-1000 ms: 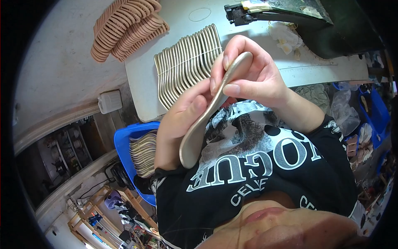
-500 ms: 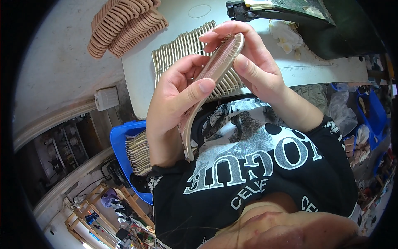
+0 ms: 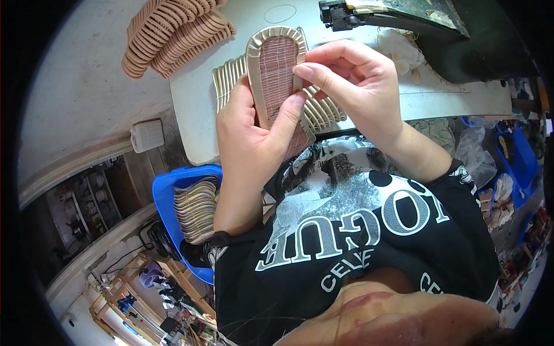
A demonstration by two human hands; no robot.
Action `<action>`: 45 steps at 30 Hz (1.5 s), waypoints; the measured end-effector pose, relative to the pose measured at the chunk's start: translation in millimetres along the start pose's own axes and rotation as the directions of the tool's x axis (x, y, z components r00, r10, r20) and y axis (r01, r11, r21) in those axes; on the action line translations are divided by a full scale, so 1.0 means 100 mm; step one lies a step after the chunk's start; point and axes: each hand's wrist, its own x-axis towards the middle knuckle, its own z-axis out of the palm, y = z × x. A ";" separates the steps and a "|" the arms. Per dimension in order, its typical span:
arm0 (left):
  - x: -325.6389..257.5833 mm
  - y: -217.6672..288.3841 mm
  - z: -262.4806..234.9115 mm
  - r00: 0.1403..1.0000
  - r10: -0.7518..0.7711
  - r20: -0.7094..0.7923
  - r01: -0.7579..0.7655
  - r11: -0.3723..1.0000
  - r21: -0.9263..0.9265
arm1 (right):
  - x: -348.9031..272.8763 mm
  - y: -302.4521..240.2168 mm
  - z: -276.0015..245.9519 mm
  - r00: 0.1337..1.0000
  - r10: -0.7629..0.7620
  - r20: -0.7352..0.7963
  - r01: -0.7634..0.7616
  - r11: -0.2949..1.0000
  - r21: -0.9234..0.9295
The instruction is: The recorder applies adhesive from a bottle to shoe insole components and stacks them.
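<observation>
Seen from above, a person in a black T-shirt point(image 3: 358, 230) with a pale print holds a sole-shaped piece point(image 3: 279, 63) in two bare hands, in front of the chest and over the near edge of a white table point(image 3: 193, 109). The piece slants, its rounded end raised toward the top of the view and its other end down near the shirt. The face turned up is pinkish brown, crossed by fine pale lines, and a gold border is folded over its rim in small pleats (they show best around the rounded curve).

The left hand point(image 3: 251, 130) grips the piece around its middle, thumb laid on the brown face, the other fingers mostly hidden behind. The right hand point(image 3: 363, 78) pinches the right-hand border between thumb and forefinger, close to the rounded end; its remaining fingers curl inward.

Behind the hands, partly covered by them, a row of gold pieces point(image 3: 326, 112) stands on edge on the table. Farther off at upper left are bundles of pinkish-brown pieces point(image 3: 173, 37). A dark green machine point(image 3: 490, 40) fills the upper right, with crumpled white material point(image 3: 398, 49) beside it. Below the table, at left, a blue bin point(image 3: 164, 193) holds more stacked pieces point(image 3: 195, 210).
</observation>
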 end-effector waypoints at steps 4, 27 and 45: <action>-0.04 0.00 0.02 0.999 0.034 0.009 -0.034 0.992 0.121 | 0.03 -0.07 -0.02 0.999 0.043 0.002 -0.043 0.998 -0.045; 0.14 -0.03 0.15 0.981 0.159 0.114 -0.184 0.949 0.255 | 0.39 -0.16 -0.31 0.963 0.212 0.168 -0.154 0.940 -0.304; 0.73 0.16 0.34 0.949 0.225 0.219 -0.251 0.963 0.102 | 0.69 -0.55 -0.61 0.937 0.202 0.284 0.016 0.789 -0.614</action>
